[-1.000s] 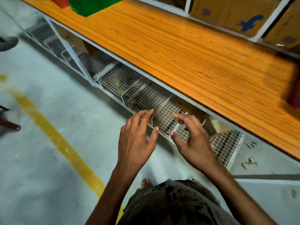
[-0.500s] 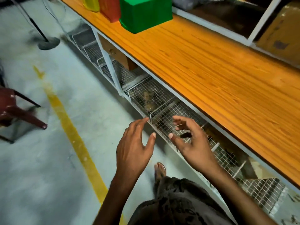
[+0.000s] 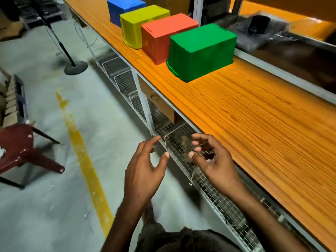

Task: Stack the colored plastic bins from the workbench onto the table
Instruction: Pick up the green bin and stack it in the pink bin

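Note:
Several plastic bins stand upside down in a row on the orange wooden workbench (image 3: 254, 115): a green bin (image 3: 201, 51) nearest, then a red bin (image 3: 163, 36), a yellow bin (image 3: 140, 24) and a blue bin (image 3: 123, 8) farthest. My left hand (image 3: 145, 171) and my right hand (image 3: 211, 160) hover side by side in front of the bench edge, well short of the green bin. Both hands hold nothing, with fingers spread and slightly curled.
Wire mesh baskets (image 3: 172, 142) run under the bench, with a small wooden drawer (image 3: 156, 100) above them. A maroon plastic chair (image 3: 21, 148) stands at the left, a round-based stand (image 3: 74, 66) behind it. A yellow line (image 3: 85, 160) crosses the grey floor.
The view has swung left along the bench, bringing the whole row of bins into sight. Both hands stay empty and raised together in front of me.

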### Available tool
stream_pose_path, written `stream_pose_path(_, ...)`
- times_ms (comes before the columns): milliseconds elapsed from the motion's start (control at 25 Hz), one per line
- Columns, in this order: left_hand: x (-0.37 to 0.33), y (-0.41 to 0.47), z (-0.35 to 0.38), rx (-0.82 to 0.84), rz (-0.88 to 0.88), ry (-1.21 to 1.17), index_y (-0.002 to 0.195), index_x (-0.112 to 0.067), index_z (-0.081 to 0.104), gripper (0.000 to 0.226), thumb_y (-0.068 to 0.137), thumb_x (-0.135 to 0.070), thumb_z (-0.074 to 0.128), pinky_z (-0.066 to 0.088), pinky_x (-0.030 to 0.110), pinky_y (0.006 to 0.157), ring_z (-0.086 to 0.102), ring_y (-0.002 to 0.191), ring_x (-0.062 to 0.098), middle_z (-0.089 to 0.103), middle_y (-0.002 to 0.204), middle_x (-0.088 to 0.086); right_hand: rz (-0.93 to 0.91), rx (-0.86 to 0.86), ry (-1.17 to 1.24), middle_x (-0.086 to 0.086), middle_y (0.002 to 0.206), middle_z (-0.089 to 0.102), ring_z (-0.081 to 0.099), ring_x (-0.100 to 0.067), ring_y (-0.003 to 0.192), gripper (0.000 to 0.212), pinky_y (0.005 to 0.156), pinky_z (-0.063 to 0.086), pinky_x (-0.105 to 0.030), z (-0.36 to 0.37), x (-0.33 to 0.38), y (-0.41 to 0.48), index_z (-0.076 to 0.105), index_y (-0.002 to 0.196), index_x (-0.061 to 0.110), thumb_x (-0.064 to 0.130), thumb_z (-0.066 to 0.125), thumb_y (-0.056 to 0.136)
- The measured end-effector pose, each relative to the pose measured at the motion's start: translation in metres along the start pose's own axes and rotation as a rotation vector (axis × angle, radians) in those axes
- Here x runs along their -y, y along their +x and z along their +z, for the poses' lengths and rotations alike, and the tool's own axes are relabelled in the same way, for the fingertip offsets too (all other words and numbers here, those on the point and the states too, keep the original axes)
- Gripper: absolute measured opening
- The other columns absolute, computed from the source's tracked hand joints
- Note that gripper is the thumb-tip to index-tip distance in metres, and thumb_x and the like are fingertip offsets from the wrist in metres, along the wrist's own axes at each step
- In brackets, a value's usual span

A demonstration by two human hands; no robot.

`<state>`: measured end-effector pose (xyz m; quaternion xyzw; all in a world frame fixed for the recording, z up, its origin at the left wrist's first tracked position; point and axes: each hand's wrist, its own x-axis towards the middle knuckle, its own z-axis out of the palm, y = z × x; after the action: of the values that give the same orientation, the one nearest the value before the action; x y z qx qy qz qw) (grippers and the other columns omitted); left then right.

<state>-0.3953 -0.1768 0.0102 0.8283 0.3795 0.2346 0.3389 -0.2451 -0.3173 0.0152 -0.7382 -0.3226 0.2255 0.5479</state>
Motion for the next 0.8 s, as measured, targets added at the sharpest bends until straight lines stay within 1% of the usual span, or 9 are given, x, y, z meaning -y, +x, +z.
stream_pose_path(40, 0.014, 0.028, -0.006, 0.020, 0.018, 0.001, 0.134, -0.048, 0.049, 0.044, 0.093, -0.048, 0.063, 0.057, 0.037, 0.087, 0.059, 0.112, -0.004, 0.054, 0.131, -0.029, 0.011, -0.023, 0.008, 0.017, 0.114, 0.066, 0.065, -0.007, 0.104, 0.044, 0.084, 0.062, -0.036, 0.016, 0.001, 0.021, 0.062, 0.125, 0.038, 0.016, 0.076, 0.089)
stream_pose_path(120, 0.035, 0.079, -0.020, 0.067, 0.059, 0.003, 0.136, -0.047, 0.049, 0.046, 0.093, -0.049, 0.063, 0.057, 0.035, 0.086, 0.059, 0.113, -0.005, 0.053, 0.132, -0.029, 0.022, -0.089, 0.020, 0.013, 0.115, 0.066, 0.064, -0.005, 0.104, 0.045, 0.088, 0.060, -0.036, 0.046, 0.006, 0.055, 0.061, 0.122, 0.039, 0.013, 0.075, 0.088)
stream_pose_path(280, 0.060, 0.181, -0.052, 0.156, 0.161, -0.030, 0.138, -0.047, 0.048, 0.047, 0.094, -0.046, 0.064, 0.055, 0.030, 0.085, 0.058, 0.112, -0.004, 0.055, 0.129, -0.026, 0.062, -0.251, 0.071, 0.013, 0.113, 0.067, 0.064, -0.007, 0.103, 0.044, 0.089, 0.060, -0.039, 0.095, 0.029, 0.122, 0.063, 0.121, 0.037, 0.011, 0.075, 0.088)
stream_pose_path(400, 0.065, 0.246, -0.062, 0.225, 0.218, -0.051, 0.138, -0.045, 0.049, 0.048, 0.093, -0.044, 0.065, 0.055, 0.029, 0.085, 0.057, 0.112, -0.004, 0.055, 0.128, -0.024, 0.082, -0.304, 0.036, 0.015, 0.115, 0.066, 0.065, -0.003, 0.105, 0.044, 0.089, 0.060, -0.036, 0.117, 0.042, 0.165, 0.062, 0.122, 0.039, 0.014, 0.077, 0.088)
stream_pose_path(520, 0.069, 0.307, -0.056, 0.280, 0.252, -0.136, 0.137, -0.042, 0.053, 0.049, 0.091, -0.041, 0.069, 0.056, 0.030, 0.086, 0.057, 0.112, -0.005, 0.057, 0.127, -0.022, 0.072, -0.368, 0.000, 0.015, 0.115, 0.066, 0.064, -0.003, 0.105, 0.044, 0.085, 0.061, -0.036, 0.123, 0.050, 0.211, 0.062, 0.125, 0.035, 0.013, 0.076, 0.089)
stream_pose_path(600, 0.068, 0.348, -0.042, 0.317, 0.268, -0.176, 0.138, -0.042, 0.053, 0.050, 0.090, -0.042, 0.070, 0.056, 0.030, 0.085, 0.057, 0.114, -0.004, 0.056, 0.130, -0.022, 0.057, -0.415, -0.036, 0.015, 0.116, 0.066, 0.064, -0.005, 0.106, 0.044, 0.081, 0.060, -0.035, 0.119, 0.049, 0.243, 0.062, 0.126, 0.034, 0.014, 0.075, 0.090)
stream_pose_path(720, 0.053, 0.412, -0.012, 0.353, 0.292, -0.254, 0.137, -0.040, 0.054, 0.049, 0.091, -0.040, 0.071, 0.052, 0.025, 0.083, 0.057, 0.118, -0.001, 0.057, 0.133, -0.020, 0.025, -0.535, -0.058, 0.013, 0.118, 0.067, 0.065, -0.005, 0.107, 0.041, 0.078, 0.059, -0.032, 0.103, 0.039, 0.298, 0.063, 0.124, 0.034, 0.017, 0.077, 0.089)
stream_pose_path(800, 0.039, 0.452, 0.007, 0.353, 0.306, -0.300, 0.137, -0.037, 0.055, 0.049, 0.090, -0.038, 0.071, 0.052, 0.029, 0.088, 0.057, 0.120, 0.002, 0.059, 0.133, -0.018, 0.032, -0.641, -0.054, 0.011, 0.121, 0.068, 0.065, -0.005, 0.109, 0.038, 0.079, 0.058, -0.034, 0.091, 0.030, 0.334, 0.064, 0.121, 0.037, 0.020, 0.077, 0.089)
